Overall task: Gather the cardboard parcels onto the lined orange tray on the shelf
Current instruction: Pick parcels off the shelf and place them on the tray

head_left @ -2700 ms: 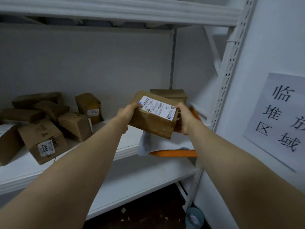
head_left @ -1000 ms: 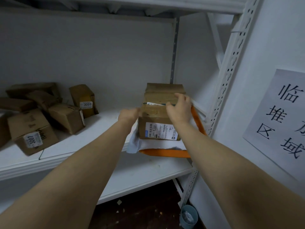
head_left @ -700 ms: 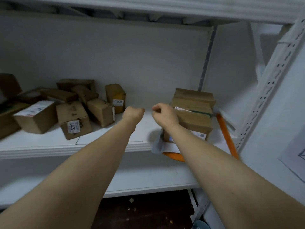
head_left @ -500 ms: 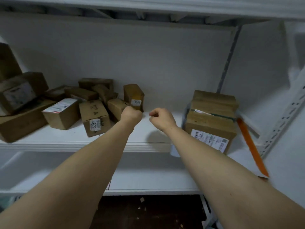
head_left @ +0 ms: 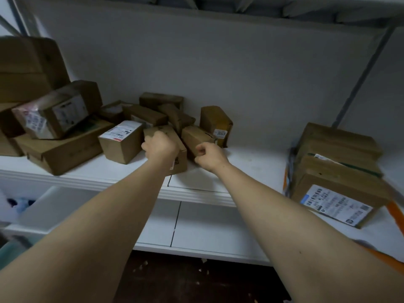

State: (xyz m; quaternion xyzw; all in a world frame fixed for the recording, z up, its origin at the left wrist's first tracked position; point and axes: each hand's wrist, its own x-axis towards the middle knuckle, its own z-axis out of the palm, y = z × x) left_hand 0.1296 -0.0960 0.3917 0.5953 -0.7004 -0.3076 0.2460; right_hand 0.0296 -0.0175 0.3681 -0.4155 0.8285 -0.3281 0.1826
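White shelving against a grey back panel fills the view, and both bare arms are stretched over the front edge of the middle shelf (head_left: 251,165). At the centre, the left hand (head_left: 160,147) is held as a fist, right in front of a small box (head_left: 182,156). Whether that box is actually gripped cannot be told, since the fingertips are hidden. Just to its right, the right hand (head_left: 211,156) is curled too, thumb tucked against the forefinger, and nothing is held in it. Directly beyond the right knuckles a second small box (head_left: 195,136) is lying tilted, and behind that an upright box (head_left: 215,121) marked 3003 is stood near the wall. Immediately left of the left hand a box with a white label (head_left: 121,143) is set, and further left a loose heap of larger boxes (head_left: 61,147) is piled. Well away to the right of the right hand, a stack of boxes (head_left: 336,171) is already placed on the orange tray (head_left: 396,215), whose white lining (head_left: 380,235) is visible at the front. Below both forearms a lower shelf (head_left: 196,226) and a dark floor (head_left: 196,281) are seen
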